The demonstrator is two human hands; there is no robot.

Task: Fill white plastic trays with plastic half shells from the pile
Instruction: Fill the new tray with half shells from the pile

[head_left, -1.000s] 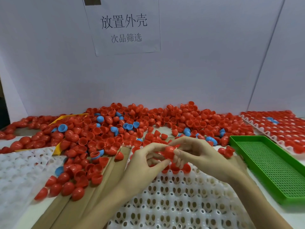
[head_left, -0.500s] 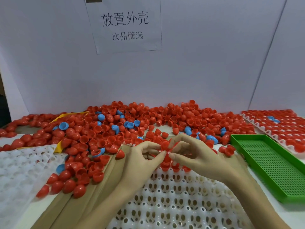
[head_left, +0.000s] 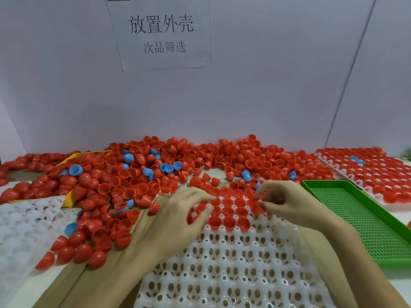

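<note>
Fingers [head_left: 265, 204] of the right hand [head_left: 289, 202] pinch a red half shell [head_left: 255, 207] at the white tray's [head_left: 233, 270] far right; a second ago both hands met over one shell. Now the left hand [head_left: 178, 215] has parted from it, fingers relaxed and spread over the tray's far-left cups. Three far rows hold shells. Beyond lies the pile [head_left: 178, 170]; the green tray [head_left: 364, 221] borders the right edge, cardboard strips [head_left: 89, 278] the left.

You face a plain pale wall [head_left: 266, 85], evenly lit. A white paper sign [head_left: 160, 34] with printed black characters hangs on it, up and left of centre. Right of the sign, a vertical seam [head_left: 347, 85] slants down the wall.
</note>
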